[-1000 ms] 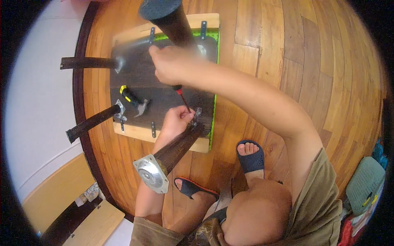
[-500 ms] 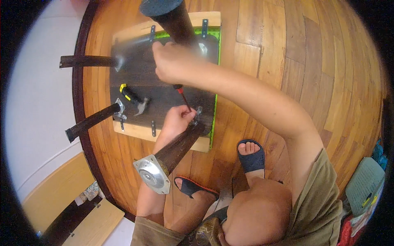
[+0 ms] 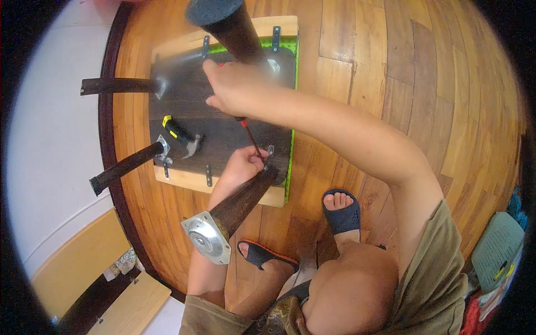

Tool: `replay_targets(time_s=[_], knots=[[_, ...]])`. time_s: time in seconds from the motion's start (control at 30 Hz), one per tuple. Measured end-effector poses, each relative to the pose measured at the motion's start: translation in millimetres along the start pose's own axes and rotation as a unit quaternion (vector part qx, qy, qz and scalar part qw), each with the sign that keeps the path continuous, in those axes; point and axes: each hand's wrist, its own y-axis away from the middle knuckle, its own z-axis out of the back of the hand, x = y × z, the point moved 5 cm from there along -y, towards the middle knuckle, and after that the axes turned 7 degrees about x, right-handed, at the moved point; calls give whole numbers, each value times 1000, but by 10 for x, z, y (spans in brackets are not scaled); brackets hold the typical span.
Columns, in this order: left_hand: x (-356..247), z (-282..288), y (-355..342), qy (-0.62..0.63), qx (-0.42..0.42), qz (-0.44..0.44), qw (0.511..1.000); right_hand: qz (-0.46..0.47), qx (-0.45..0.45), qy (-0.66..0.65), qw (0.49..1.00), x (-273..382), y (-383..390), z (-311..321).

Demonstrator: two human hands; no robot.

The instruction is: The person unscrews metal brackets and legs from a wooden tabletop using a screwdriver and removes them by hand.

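My right hand grips an upright screwdriver, partly hidden by the fingers, above a dark board. My left hand pinches at its tip beside a small metal bracket; what the fingertips hold is unclear. A dark table leg with a square metal plate at its near end crosses over my left forearm. Another leg rises behind my right hand; two more stick out leftward. A yellow-and-black claw hammer lies on the board.
Beneath the board show light wood and a green perforated layer, on a wooden floor. Light boards lie bottom left by a white wall. A grey-green item lies at right, beside my sandalled feet.
My right hand's fingers have shifted round the screwdriver handle, with more red showing at its top. My left hand has moved slightly down and right.
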Motion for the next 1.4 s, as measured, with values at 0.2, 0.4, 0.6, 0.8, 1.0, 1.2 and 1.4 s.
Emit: replay_targets(time_s=[0.2,0.4,0.6,0.8,1.0,1.2,1.4], knots=[[-190,-87,368,82,22,146,986,-3,-50,19,999,-109,82,-90],[-235,-274,741,369,34,204,906,52,-168,26,984,-87,285,-77],[0,-226,759,379,72,184,904,39,-167,-2,985,-38,649,32],[-39,-103,974,299,190,23,935,39,-184,-3,982,-190,1097,-49],[1327,337,938,316,150,135,927,-77,-18,-68,995,-362,1296,-806],[1931,830,1199,359,82,-70,927,22,73,-102,992,-303,1350,-1622],[2908,820,1498,142,-240,-38,959,71,197,-49,977,-236,1191,-1910]])
